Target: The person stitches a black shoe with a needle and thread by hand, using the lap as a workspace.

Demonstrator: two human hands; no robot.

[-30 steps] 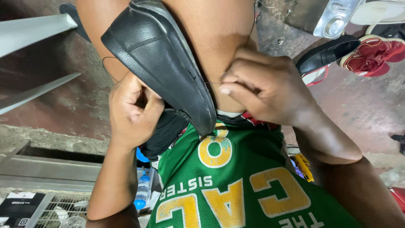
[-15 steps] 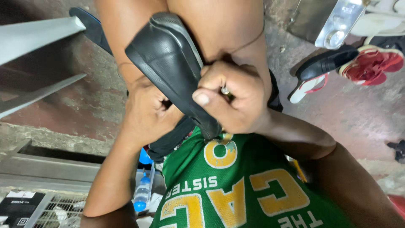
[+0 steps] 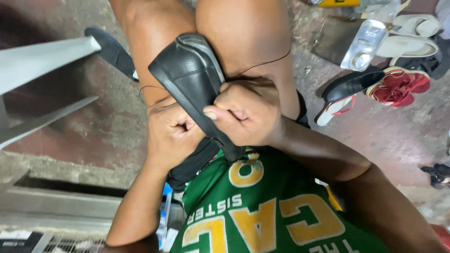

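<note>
Head view: we see the floor (image 3: 117, 112) under our knees, spare shoes (image 3: 398, 86) lying at two o'clock. Our black shoe (image 3: 192, 79) rests on our lap, sole up. Our right hand (image 3: 246, 112) has its fingers clenched around the heel; our left hand (image 3: 171, 131) is fisted against the shoe's underside, apparently mid-stitch along a thin thread (image 3: 262, 63).

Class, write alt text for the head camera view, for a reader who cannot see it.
A seated person's left hand and right hand grip a black leather shoe sole-up between bare knees. On the stained concrete floor to the right lie a red sandal, white slippers and a clear plastic bottle.
</note>
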